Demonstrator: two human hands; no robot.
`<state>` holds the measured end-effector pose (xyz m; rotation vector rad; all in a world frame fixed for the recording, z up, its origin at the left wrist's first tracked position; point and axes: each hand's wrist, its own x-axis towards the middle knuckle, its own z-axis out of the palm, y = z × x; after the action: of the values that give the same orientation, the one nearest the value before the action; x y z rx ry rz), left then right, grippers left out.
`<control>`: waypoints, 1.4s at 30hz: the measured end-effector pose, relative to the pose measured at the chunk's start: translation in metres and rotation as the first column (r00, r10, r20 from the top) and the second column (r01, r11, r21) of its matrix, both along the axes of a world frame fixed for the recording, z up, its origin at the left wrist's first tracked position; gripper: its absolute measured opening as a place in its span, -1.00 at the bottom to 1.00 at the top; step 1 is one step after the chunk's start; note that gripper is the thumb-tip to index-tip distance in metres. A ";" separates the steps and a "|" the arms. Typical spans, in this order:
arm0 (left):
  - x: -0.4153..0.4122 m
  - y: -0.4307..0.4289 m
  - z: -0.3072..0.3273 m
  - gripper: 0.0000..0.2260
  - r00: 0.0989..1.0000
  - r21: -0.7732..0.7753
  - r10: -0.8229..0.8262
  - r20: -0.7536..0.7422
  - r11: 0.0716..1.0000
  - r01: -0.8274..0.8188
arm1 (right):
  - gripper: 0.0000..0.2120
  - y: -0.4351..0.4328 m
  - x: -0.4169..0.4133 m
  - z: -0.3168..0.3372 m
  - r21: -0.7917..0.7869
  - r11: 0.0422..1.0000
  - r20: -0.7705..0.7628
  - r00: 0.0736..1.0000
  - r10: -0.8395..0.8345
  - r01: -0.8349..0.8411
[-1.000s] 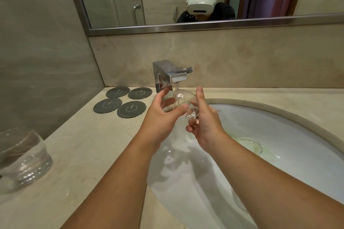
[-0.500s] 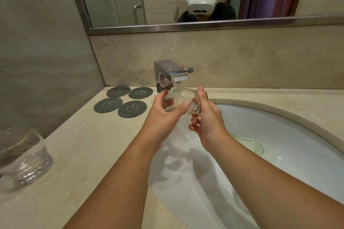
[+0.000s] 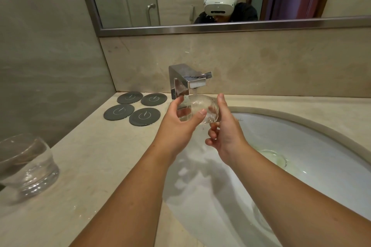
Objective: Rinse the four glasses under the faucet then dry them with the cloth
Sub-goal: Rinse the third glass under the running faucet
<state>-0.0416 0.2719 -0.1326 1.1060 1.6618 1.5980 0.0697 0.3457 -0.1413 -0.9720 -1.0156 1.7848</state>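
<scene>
A clear round glass (image 3: 201, 106) lies tilted under the chrome faucet (image 3: 186, 81), and water runs from the spout onto it. My left hand (image 3: 180, 124) grips it from the left, thumb over the near side. My right hand (image 3: 224, 130) holds its right end between thumb and fingers. Both hands hover over the back left of the white sink basin (image 3: 301, 146). A second clear glass (image 3: 26, 168) stands on the counter at the far left. No cloth is in view.
Several dark round coasters (image 3: 132, 111) lie on the beige counter (image 3: 84, 166) left of the faucet. A stone wall stands at the left. The sink drain (image 3: 275, 158) is to the right of my hands. A mirror hangs above the backsplash.
The glass has turned in my hands under the stream and sits slightly higher. My left thumb has slid further over its near side.
</scene>
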 end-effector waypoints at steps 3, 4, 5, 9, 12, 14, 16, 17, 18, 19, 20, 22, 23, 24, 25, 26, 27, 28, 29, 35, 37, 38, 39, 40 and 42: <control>-0.001 0.002 -0.003 0.02 1.000 0.005 0.005 0.014 1.000 -0.005 | -0.49 -0.001 0.001 0.001 0.034 0.998 0.006 0.999 -0.046 0.046; -0.001 0.003 -0.004 0.02 1.000 0.002 -0.003 0.013 1.000 0.003 | -0.48 -0.001 0.002 0.001 0.043 0.997 0.006 0.998 -0.067 0.066; -0.001 0.003 -0.004 0.02 1.000 -0.002 -0.016 0.010 1.000 0.016 | -0.47 0.000 0.002 0.002 0.048 0.995 0.008 0.996 -0.085 0.084; 0.001 0.004 -0.004 -0.10 0.999 -0.006 -0.053 -0.004 0.999 0.053 | -0.37 0.000 0.003 0.002 0.031 0.992 0.010 0.992 -0.124 0.123; 0.001 0.006 -0.005 -0.12 0.999 -0.009 -0.045 -0.012 0.999 0.045 | -0.34 -0.001 0.003 0.002 0.003 0.992 0.000 0.992 -0.125 0.125; 0.001 0.006 -0.006 -0.09 0.999 -0.011 -0.038 -0.010 0.999 0.037 | -0.35 -0.002 0.003 0.003 -0.004 0.992 -0.005 0.992 -0.125 0.125; 0.001 0.005 -0.005 -0.12 0.999 -0.003 -0.040 0.002 0.999 0.040 | -0.35 -0.001 0.003 0.003 -0.004 0.992 -0.004 0.992 -0.127 0.127; 0.002 0.005 -0.004 -0.16 0.999 0.001 -0.039 0.013 0.999 0.038 | -0.36 -0.001 0.003 0.004 -0.004 0.992 -0.002 0.992 -0.123 0.123; 0.002 0.005 -0.003 -0.20 0.999 0.007 -0.038 0.029 0.999 0.038 | -0.36 -0.001 0.004 0.005 -0.005 0.993 0.000 0.993 -0.116 0.116; 0.002 0.006 -0.001 -0.24 0.998 0.008 -0.040 0.053 0.999 0.039 | -0.36 -0.002 0.004 0.006 -0.008 0.994 0.005 0.994 -0.108 0.108; 0.001 0.007 0.002 -0.27 0.996 0.006 -0.043 0.080 0.999 0.042 | -0.36 -0.002 0.005 0.006 -0.012 0.995 0.010 0.995 -0.101 0.101; 0.000 0.012 0.007 -0.27 0.988 0.013 -0.053 0.147 0.999 0.051 | -0.35 -0.003 0.006 0.007 -0.014 0.996 0.026 0.996 -0.084 0.084; 0.000 0.014 0.009 -0.25 0.980 0.023 -0.056 0.191 0.998 0.053 | -0.34 -0.004 0.006 0.008 -0.014 0.997 0.036 0.997 -0.070 0.071; -0.001 0.016 0.010 -0.25 0.972 0.031 -0.056 0.228 0.998 0.050 | -0.33 -0.004 0.006 0.008 -0.012 0.999 0.049 0.998 -0.051 0.052; -0.001 0.016 0.011 -0.30 0.968 0.035 -0.053 0.244 0.998 0.046 | -0.31 -0.004 0.006 0.009 -0.006 1.000 0.064 0.998 -0.030 0.031; -0.001 0.016 0.011 -0.39 0.969 0.035 -0.049 0.242 0.999 0.042 | -0.30 -0.003 0.008 0.009 0.003 1.000 0.087 0.996 -0.010 0.010; -0.002 0.015 0.011 -0.47 0.971 0.033 -0.041 0.237 0.999 0.034 | -0.27 -0.003 0.009 0.010 0.016 1.000 0.121 0.993 0.008 -0.010; -0.003 0.013 0.010 -0.53 0.971 0.036 -0.034 0.236 0.999 0.027 | -0.25 -0.003 0.011 0.011 0.032 0.999 0.163 0.986 0.025 -0.030; -0.004 0.012 0.011 -0.56 0.971 0.039 -0.031 0.238 0.999 0.022 | -0.23 -0.002 0.013 0.011 0.049 0.998 0.202 0.979 0.035 -0.046; -0.003 0.009 0.011 -0.51 0.963 0.055 -0.018 0.268 0.998 0.003 | -0.36 0.002 0.024 0.016 0.024 0.995 0.193 0.977 0.087 -0.093; -0.003 0.009 0.011 -0.48 0.961 0.049 -0.019 0.275 0.999 0.006 | -0.49 0.003 0.029 0.014 0.065 0.988 0.205 0.971 0.124 -0.139; -0.004 0.009 0.010 -0.48 0.960 0.043 -0.020 0.279 0.999 0.008 | -0.56 0.003 0.032 0.012 0.080 0.983 0.201 0.969 0.147 -0.166; -0.004 0.009 0.009 -0.47 0.960 0.037 -0.020 0.281 0.999 0.010 | -0.62 0.003 0.035 0.009 0.087 0.978 0.185 0.968 0.171 -0.189; -0.004 0.009 0.008 -0.47 0.959 0.033 -0.019 0.282 0.999 0.010 | -0.66 0.002 0.037 0.007 0.091 0.974 0.167 0.967 0.191 -0.208; -0.005 0.010 0.007 -0.50 0.958 0.017 -0.008 0.288 1.000 0.004 | -0.69 0.002 0.037 0.004 0.107 0.971 0.157 0.968 0.196 -0.214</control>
<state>-0.0465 0.2820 -0.1260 0.8368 1.4532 1.6812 0.1071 0.3474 -0.1372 -0.9593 -1.3447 1.8128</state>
